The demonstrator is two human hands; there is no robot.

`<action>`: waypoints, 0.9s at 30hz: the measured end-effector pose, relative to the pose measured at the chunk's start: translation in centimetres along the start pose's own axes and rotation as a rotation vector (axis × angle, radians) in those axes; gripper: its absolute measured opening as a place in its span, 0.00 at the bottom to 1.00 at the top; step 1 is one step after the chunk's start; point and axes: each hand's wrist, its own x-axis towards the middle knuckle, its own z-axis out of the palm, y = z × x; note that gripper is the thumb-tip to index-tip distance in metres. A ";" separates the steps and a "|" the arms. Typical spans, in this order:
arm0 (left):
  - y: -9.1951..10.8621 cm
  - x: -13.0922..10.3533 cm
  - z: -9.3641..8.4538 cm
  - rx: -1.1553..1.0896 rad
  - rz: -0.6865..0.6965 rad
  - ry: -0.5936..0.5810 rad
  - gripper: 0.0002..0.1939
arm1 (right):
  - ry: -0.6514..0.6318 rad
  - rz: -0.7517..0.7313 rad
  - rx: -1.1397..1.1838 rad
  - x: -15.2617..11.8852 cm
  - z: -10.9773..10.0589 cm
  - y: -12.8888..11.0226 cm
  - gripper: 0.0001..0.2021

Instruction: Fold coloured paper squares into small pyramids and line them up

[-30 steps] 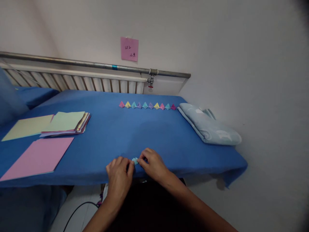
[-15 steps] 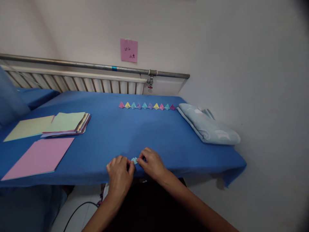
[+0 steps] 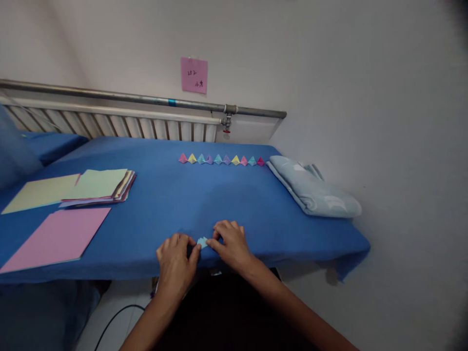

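Observation:
A small piece of light-blue folded paper [image 3: 202, 242] lies near the front edge of the blue-covered table [image 3: 164, 195]. My left hand [image 3: 177, 258] pinches its left side between thumb and forefinger. From the right, my right hand [image 3: 231, 245] has thumb and fingertips on the paper's other side. The paper's upper edge looks jagged, and its finer folds are too small to make out. Farther back, a row of small folded paper pieces [image 3: 218, 159] in pink, yellow, blue and purple stretches across the cloth.
At the left are a stack of coloured paper [image 3: 100, 184], a pale yellow sheet [image 3: 42, 192] and a pink sheet [image 3: 58, 239]. A folded light-blue blanket [image 3: 316, 190] lies at the right end. Behind the table run a radiator [image 3: 146, 127] and a metal pipe [image 3: 127, 99].
The right hand's fingers have lifted and spread slightly, and a little more of the light-blue paper shows between the hands. The whole view has shifted slightly.

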 end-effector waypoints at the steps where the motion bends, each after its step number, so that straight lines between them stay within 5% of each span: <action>1: -0.1 0.1 -0.2 -0.008 -0.001 -0.016 0.08 | -0.011 0.002 0.006 0.1 -0.1 0.0 0.09; 10: -0.8 1.7 -1.6 0.052 0.055 -0.205 0.09 | -0.121 0.020 -0.009 1.0 -1.0 -0.2 0.08; 16: -1.5 2.3 -1.9 0.049 0.136 -0.219 0.10 | -0.126 0.015 -0.004 1.0 -1.3 -0.4 0.08; 22: -3.1 0.2 -0.4 -0.097 0.355 0.022 0.13 | -0.114 0.008 -0.005 0.9 -1.1 -0.2 0.09; 27: -2.8 -2.0 1.3 0.062 0.537 0.186 0.18 | -0.119 0.018 0.001 0.8 -1.2 -0.2 0.09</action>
